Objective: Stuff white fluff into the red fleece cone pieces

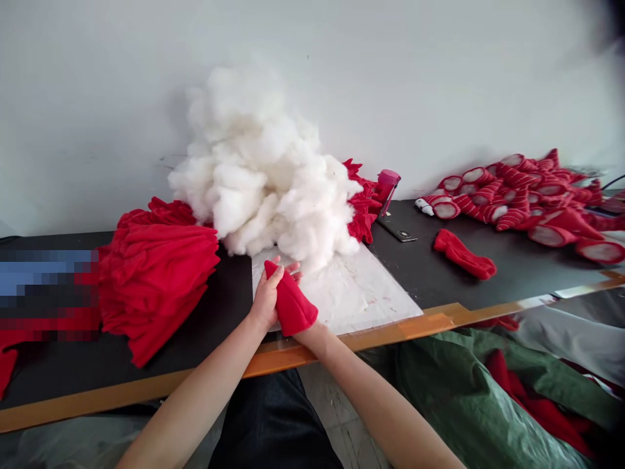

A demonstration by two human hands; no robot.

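Note:
A small red fleece pouch (294, 305), narrow at the top and wider at the bottom, is held over the near edge of a white sheet (381, 296). My left hand (266, 299) grips its narrow upper end, thumb across the front. Fingertips show past the pouch's far side. At the pouch's wide lower end is the wrist of my right hand (312, 335). The pouch covers most of that hand, and its fingers cannot be made out clearly. Just beyond both hands rises a big heap of white fluffy stuffing (273, 176).
A stack of red fabric pieces (159, 280) lies left, with more red pieces (362, 208) behind the stuffing. To the right are a phone (396, 228), a plump red piece (465, 254) and many stuffed striped pieces (517, 185). A green bag (449, 384) hangs below the table edge.

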